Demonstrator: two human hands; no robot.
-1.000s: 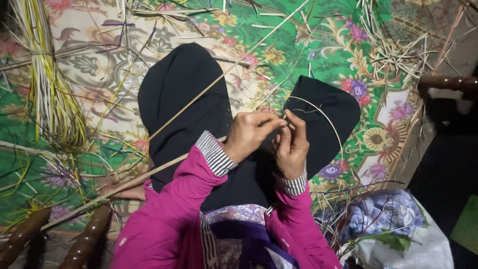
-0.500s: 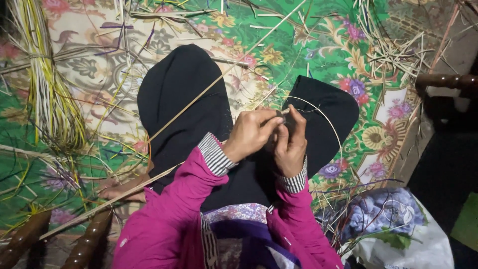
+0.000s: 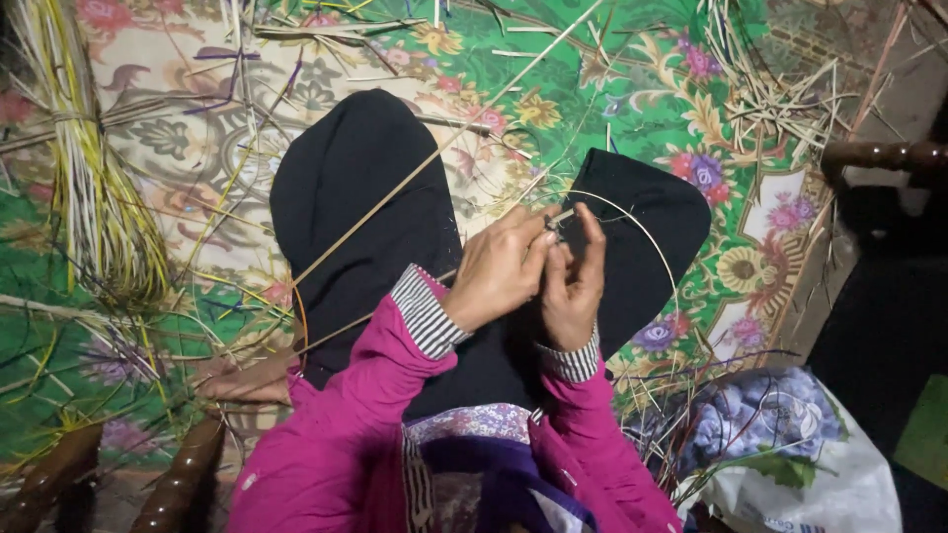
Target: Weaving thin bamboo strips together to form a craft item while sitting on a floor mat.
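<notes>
Above the green floral mat [image 3: 612,89], left hand [image 3: 499,271] and right hand [image 3: 573,286] together pinch a thin pale cane strip [image 3: 632,212], bending it into a loop.

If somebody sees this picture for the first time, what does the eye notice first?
At the centre, the left hand and right hand meet over black-clad knees, pinching a thin pale strip that curves right. Bright pink sleeves stand out below. At the far left, a bundle of yellow-green straw lies on the flowered mat.
</notes>
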